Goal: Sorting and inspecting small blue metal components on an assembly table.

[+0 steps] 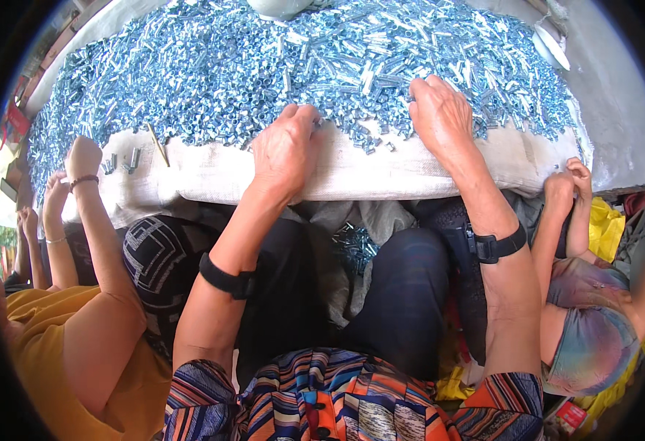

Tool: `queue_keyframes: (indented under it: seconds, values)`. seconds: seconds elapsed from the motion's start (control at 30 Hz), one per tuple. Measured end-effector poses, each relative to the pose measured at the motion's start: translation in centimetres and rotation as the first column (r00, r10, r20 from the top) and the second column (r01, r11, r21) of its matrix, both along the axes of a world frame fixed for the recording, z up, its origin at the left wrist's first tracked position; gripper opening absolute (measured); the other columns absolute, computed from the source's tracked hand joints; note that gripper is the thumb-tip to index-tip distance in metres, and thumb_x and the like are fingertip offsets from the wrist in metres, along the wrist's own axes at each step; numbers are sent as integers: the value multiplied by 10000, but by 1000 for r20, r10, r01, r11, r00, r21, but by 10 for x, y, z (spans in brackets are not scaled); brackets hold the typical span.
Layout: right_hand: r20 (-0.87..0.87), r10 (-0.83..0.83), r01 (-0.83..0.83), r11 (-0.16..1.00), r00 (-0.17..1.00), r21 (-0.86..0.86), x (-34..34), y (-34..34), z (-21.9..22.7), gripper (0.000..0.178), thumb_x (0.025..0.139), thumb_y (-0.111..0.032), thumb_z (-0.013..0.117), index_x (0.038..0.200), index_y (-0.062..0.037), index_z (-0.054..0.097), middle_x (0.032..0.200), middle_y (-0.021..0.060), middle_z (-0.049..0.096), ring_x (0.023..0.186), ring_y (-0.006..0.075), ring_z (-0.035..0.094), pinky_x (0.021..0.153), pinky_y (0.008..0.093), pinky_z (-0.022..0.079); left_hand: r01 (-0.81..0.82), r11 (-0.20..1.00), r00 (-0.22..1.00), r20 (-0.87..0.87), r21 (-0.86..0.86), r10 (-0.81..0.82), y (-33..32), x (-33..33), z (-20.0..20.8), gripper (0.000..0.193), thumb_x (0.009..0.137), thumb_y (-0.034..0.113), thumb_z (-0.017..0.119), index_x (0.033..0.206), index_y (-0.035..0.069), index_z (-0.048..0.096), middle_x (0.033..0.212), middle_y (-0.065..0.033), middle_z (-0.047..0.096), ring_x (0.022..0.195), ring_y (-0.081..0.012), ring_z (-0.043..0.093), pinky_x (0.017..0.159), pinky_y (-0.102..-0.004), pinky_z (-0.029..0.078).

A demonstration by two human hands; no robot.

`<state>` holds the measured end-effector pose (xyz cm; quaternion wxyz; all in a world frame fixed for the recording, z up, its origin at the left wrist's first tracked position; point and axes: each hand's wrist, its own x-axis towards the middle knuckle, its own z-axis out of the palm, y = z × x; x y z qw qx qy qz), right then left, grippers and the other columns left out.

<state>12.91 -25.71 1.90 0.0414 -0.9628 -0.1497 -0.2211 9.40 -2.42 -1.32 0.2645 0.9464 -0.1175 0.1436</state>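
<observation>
Nearest, at six o'clock, lay the person's striped, many-coloured shirt [359, 400], with dark-trousered knees [403, 283] above it and a black band [227, 279] around each forearm. Between the knees, just below the middle of the view, more metal pieces [357, 248] sat among pale sacking [385, 220]. A co-worker in a mustard top [65, 360] sat at eight o'clock, and another, with a shimmering multicoloured sleeve [590, 345], at four. Toward three o'clock a second person's hands [566, 184] met close together above a yellow bag [605, 229]. Beyond the knees ran a whitish woven sheet [227, 173]; at ten o'clock on it a thin brass-coloured tool [158, 145] lay near a few loose tubes [133, 160]. At eleven o'clock the left hand [285, 147] was curled narrow at the near edge of the heap of small silvery-blue tubes [219, 81]; whether it gripped one could not be told. Between one and two o'clock the right hand [441, 114] reached onto the heap, fingers bent, its grip likewise hidden. The heap spread from ten to two o'clock, and farthest, at twelve, stood a pale bowl [280, 7].
</observation>
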Motion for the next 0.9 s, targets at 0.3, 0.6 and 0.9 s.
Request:
queue_keyframes:
  seconds: [0.3,0.6,0.9]
  values:
    - [63,-17,18,1000,998,-18,4,1,-2,53,775,-64,546,770,-16,568,785,147,576,822,318,592,685,458,434,-78,991,997,-13,107,80,-10,11,7,177,768,200,648,852,62,576,833,-108,622,761,-328,613,651,-426,472]
    - [-328,477,283,166,815,945,-74,22,8,137,912,-172,564,914,-36,548,743,12,573,611,52,524,558,204,413,57,905,970,-192,-421,-150,22,-26,13,132,821,56,518,929,-11,555,756,-136,627,673,-225,613,638,-328,487]
    - [-326,602,416,-10,729,909,-121,37,-4,103,921,-99,554,959,-16,602,748,-8,561,635,42,519,589,188,430,-64,474,779,-341,-878,-526,19,-60,18,139,900,150,579,983,39,564,747,-4,585,644,-69,543,592,-205,441]
